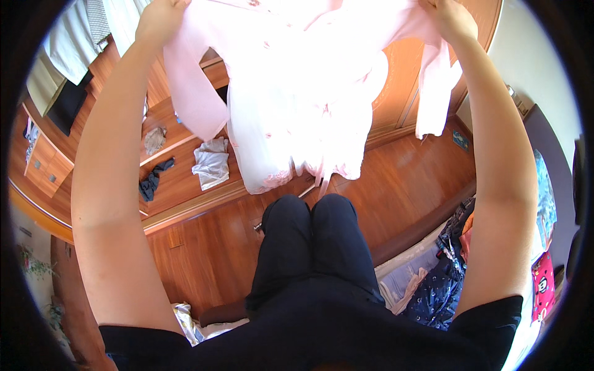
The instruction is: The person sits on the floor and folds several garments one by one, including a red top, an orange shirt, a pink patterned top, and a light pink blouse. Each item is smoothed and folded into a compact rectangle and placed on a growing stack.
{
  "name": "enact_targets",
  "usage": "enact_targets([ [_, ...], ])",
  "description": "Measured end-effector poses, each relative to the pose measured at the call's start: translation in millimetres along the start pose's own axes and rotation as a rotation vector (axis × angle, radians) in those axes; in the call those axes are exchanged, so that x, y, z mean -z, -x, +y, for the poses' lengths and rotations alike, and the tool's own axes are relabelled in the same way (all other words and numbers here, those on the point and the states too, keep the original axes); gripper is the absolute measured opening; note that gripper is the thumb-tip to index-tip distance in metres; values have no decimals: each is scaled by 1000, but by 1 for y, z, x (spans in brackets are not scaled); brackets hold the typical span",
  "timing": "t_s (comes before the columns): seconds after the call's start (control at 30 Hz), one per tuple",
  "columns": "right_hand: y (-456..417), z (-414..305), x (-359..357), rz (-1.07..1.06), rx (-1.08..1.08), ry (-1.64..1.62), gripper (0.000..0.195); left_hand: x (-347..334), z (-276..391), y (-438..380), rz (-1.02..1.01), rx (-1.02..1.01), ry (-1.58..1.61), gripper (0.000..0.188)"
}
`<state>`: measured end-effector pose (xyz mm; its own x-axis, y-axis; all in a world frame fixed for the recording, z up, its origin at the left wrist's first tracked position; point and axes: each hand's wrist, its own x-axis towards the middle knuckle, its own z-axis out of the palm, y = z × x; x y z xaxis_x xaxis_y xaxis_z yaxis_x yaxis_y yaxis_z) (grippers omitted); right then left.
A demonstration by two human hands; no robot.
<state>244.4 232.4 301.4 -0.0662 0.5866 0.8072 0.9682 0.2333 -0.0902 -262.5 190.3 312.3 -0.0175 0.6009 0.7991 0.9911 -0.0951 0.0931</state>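
Observation:
A pale pink long-sleeved garment with a sheer white lower part and pink embroidery hangs spread out before me, overexposed in its middle. My left hand grips it near one shoulder at the picture's top edge. Near the opposite shoulder, my right hand grips it too; the fingertips of both hands are partly cut off or hidden. Both sleeves dangle, and pink ribbon ends hang down just beyond my knees. Its collar is beyond the top of the view.
An open wooden wardrobe at left holds a white cloth, a dark crumpled garment and a beige bundle. Other clothes hang at upper left. Right of me, a bed bears a navy patterned garment and a red printed item. Wooden floor lies below.

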Motion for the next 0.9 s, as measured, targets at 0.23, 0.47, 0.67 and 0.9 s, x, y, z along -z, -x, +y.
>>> enact_targets([
  [0.23,-22,22,-14,44,-44,-164,22,-6,33,-7,142,192,60,18],
  [0.47,-8,20,19,73,7,-251,21,20,32,-9,290,-32,74,26],
  [0.67,15,19,0,-43,-30,-321,23,35,5,24,-5,127,110,40],
  [0.9,109,38,43,-245,68,-490,32,44,40,135,-182,231,777,24],
])
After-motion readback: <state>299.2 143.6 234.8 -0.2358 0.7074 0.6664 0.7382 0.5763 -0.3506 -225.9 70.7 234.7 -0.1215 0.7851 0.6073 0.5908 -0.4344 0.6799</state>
